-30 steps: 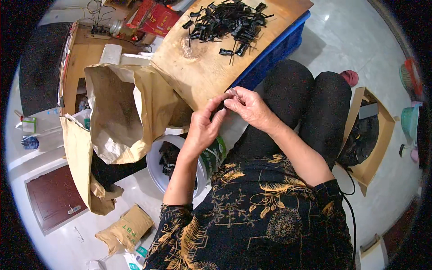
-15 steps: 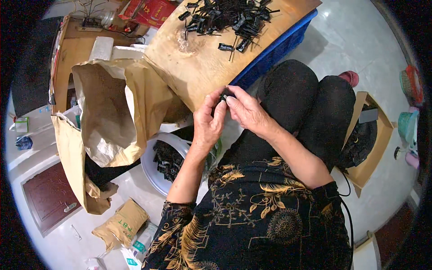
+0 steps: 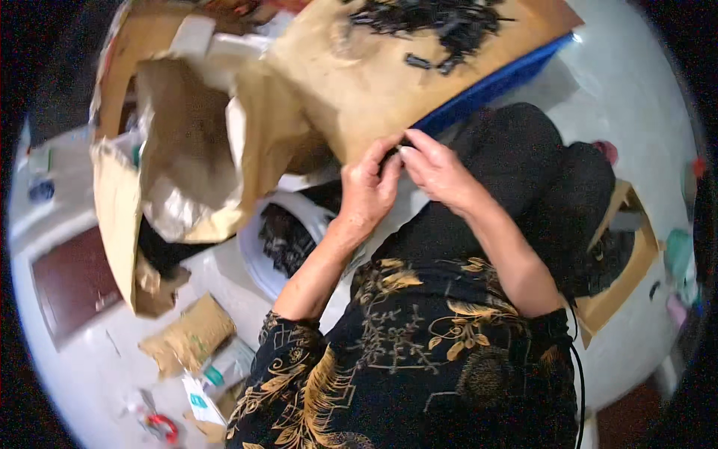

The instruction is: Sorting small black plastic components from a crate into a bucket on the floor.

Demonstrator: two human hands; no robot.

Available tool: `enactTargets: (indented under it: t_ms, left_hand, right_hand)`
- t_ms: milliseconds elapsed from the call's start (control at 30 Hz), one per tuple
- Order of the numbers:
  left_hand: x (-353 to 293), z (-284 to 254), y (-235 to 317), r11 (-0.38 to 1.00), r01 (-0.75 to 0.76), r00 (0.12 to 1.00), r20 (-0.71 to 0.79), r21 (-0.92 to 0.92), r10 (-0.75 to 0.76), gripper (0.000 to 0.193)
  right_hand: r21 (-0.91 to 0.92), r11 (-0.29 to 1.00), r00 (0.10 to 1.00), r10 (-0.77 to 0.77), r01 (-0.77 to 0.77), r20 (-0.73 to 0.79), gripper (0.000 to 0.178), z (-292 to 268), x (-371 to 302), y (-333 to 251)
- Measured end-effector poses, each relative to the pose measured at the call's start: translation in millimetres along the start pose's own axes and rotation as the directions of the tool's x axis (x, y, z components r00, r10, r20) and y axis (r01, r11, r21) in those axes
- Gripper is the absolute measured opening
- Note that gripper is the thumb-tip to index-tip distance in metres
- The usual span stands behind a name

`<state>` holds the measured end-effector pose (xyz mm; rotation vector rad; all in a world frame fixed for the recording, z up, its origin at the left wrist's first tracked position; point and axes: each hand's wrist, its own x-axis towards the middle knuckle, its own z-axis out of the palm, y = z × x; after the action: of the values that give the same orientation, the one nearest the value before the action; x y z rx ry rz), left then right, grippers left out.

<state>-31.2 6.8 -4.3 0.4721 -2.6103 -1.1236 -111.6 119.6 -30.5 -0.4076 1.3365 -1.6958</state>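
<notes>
Compared with a moment ago, our hands sit nearer the cardboard tabletop (image 3: pixel 359 82). We pinch a small black part (image 3: pixel 394 152) between left hand (image 3: pixel 368 191) and right hand (image 3: pixel 437 170), fingertips together; we judge we are assembling it, and pressing needs steady alignment.

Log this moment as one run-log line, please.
left hand: pinching small black part | right hand: pinching same part | place: edge of cardboard sheet | nearby: black parts pile, white bucket
</notes>
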Motion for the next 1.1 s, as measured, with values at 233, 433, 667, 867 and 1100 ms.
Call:
enactTargets:
  t_ms: [233, 433, 667, 867, 1100]
  left_hand:
    - [-86.1, -67.5, -51.1, 0.967, 0.244, 0.920, -0.332, 0.069, -0.209, 0.024]
    - [-142.3, -118.0, -94.5, 0.728, 0.306, 0.941, -0.309, 0.614, -0.135, 0.027]
    - [11.3, -25.6, -44.3, 0.947, -0.155, 0.970, -0.136, 0.280, 0.199, 0.025]
    - [129.3, 53.5, -11.8, 0.970, -0.163, 0.987, 0.021, 0.182, 0.162, 0.022]
    - [156.0, 80.3, -41.1, 0.863, -0.201, 0.971, 0.210, 0.463, 0.114, 0.019]
  right_hand:
    - [0.157, 0.983, 0.989, 0.072, -0.092, 0.131, 0.024, -4.9, -14.6, 1.1]
    - [0.187, 0.980, 0.996, 0.062, -0.074, 0.067, 0.021, -3.5, -12.2, 4.0]
    - [0.214, 0.977, 1.000, 0.015, -0.015, 0.000, 0.020, -8.0, -14.1, 4.4]
    - [0.282, 0.958, 0.998, -0.028, 0.044, -0.060, 0.019, -13.7, -4.0, 7.8]
    - [0.243, 0.969, 0.995, -0.026, 0.048, -0.092, 0.019, -14.8, -1.4, 9.8]
